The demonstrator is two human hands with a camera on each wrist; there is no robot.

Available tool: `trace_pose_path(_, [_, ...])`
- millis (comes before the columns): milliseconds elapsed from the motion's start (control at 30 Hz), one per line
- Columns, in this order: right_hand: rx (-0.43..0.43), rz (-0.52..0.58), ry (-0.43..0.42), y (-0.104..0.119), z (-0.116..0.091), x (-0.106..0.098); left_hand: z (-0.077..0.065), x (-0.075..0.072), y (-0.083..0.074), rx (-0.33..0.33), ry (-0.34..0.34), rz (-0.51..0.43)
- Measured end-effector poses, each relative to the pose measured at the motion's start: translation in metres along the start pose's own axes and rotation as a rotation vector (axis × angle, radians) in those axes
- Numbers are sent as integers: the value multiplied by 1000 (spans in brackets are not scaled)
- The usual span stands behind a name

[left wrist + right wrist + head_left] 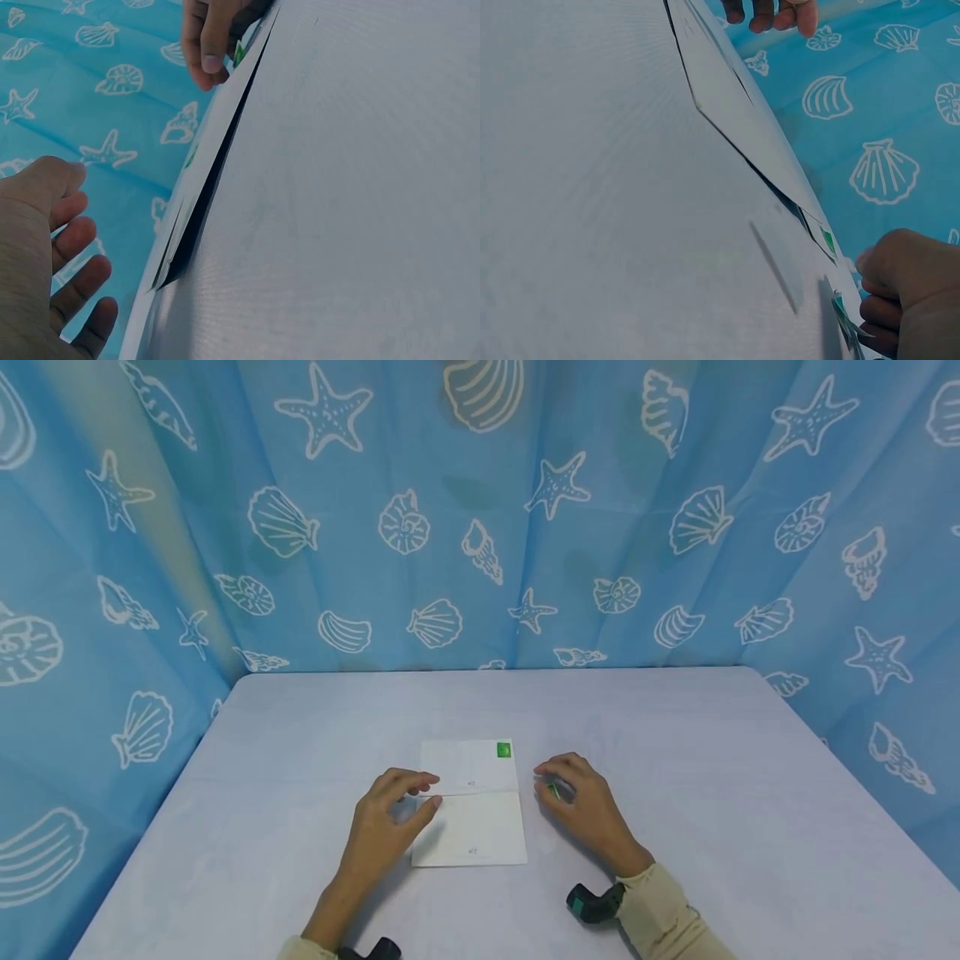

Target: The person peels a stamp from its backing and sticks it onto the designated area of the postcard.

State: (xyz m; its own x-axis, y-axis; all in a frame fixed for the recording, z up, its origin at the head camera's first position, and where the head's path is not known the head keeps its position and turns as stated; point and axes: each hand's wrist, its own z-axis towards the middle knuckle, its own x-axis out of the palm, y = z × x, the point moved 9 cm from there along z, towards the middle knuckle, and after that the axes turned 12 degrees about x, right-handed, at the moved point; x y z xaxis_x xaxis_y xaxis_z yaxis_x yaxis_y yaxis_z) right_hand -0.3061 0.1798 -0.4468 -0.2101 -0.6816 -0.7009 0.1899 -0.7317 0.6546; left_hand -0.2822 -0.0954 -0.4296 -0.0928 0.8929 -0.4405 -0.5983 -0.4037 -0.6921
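Two white envelopes lie one above the other on the table. The far envelope (461, 758) carries a green stamp (504, 750) in its top right corner, and the near envelope (480, 831) has a small mark at its lower middle. Over their left edge hovers my left hand (386, 822), thumb and fingers apart with nothing between them. My right hand (588, 806) is just right of the envelopes, fingers bent and thumb tip apart from the index finger. Beneath it are small green-and-white paper pieces (842, 311), mostly hidden by the hand in the head view; contact is unclear.
A white cloth covers the table (300, 718). Behind and beside it hangs a blue curtain (480, 543) with white shells and starfish. Dark devices (595, 903) are strapped at both wrists.
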Motion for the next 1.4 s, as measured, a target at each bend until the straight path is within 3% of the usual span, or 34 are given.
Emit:
trace_pose_path(167, [25, -2, 36, -4, -2, 1, 0, 1, 1, 13, -3, 3])
trace_pose_path(700, [-77, -33, 50, -8, -6, -8, 1, 2, -3, 13, 6, 15])
trace_pose_path(1400, [-45, -82, 73, -17, -10, -11, 2, 1, -5, 53, 13, 33])
